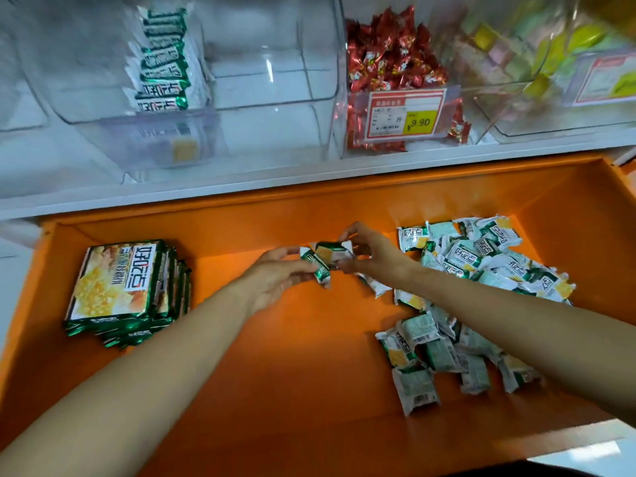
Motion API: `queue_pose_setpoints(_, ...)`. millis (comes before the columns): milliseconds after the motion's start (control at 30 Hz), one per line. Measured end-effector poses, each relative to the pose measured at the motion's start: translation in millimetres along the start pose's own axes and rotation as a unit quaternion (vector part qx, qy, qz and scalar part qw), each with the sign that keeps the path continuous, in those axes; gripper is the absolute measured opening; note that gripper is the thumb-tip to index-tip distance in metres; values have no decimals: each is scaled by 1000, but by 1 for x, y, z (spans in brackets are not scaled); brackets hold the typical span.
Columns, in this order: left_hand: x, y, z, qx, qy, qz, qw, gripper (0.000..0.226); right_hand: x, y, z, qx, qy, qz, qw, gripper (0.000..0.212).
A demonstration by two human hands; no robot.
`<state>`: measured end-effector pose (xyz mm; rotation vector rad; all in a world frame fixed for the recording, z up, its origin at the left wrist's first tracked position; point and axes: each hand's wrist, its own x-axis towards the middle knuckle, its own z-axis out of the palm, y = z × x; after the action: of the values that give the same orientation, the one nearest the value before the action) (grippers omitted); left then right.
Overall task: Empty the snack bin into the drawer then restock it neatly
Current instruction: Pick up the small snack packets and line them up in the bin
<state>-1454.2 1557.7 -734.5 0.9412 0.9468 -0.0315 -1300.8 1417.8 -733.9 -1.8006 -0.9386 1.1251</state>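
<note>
Drawer (275,380): orange, smooth, matt, with sloping walls, open below me. All places here were counted from it.

Left hand (275,273) and right hand (368,253): they met above the drawer's middle, nearer its back wall. Between them were the held packets (327,258), a few small pillow-shaped sachets of glossy white-and-green film with crimped ends and a yellow panel. My left fingers were curled round the lower sachet. My right thumb and fingertips pinched the upper one. Both grips were closed on that cluster.

Loose packets (481,266): the same kind, heaped untidily over the drawer's right half, from the back corner towards the front. Several lay face down, showing barcodes.

Flat packs (117,287): larger square pouches with green foil edges and yellow printed faces, stacked slightly fanned on the drawer's left side.

Snack bin (275,80): clear rigid plastic with a curved front, on the white shelf above the drawer's back left. It held the standing packets (161,60), an upright row.

Red sweets (389,56): crinkled foil wrappers in the neighbouring clear bin, above the drawer's back edge. A red-and-yellow price label (402,117) was on its front.
</note>
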Motion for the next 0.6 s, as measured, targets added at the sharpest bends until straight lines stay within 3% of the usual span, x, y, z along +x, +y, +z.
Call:
queue_pose_setpoints(200,-52,30,-9,134,72,117,981,31,-20,-69,2,55,-26,-23,998,39)
queue_pose_setpoints(300,-80,46,-21,134,82,151,976,32,-34,-99,-7,77,-64,-6,995,33)
queue_pose_setpoints(400,-110,61,-28,83,55,158,982,30,-48,-122,-8,6,-99,-22,995,33)
queue_pose_setpoints(500,-137,68,-27,98,-1,183,978,20,-58,-143,4,20,-115,-26,993,37)
queue_pose_setpoints(600,-160,69,-25,141,-16,213,967,15,-68,-162,16,61,-156,-39,985,17)
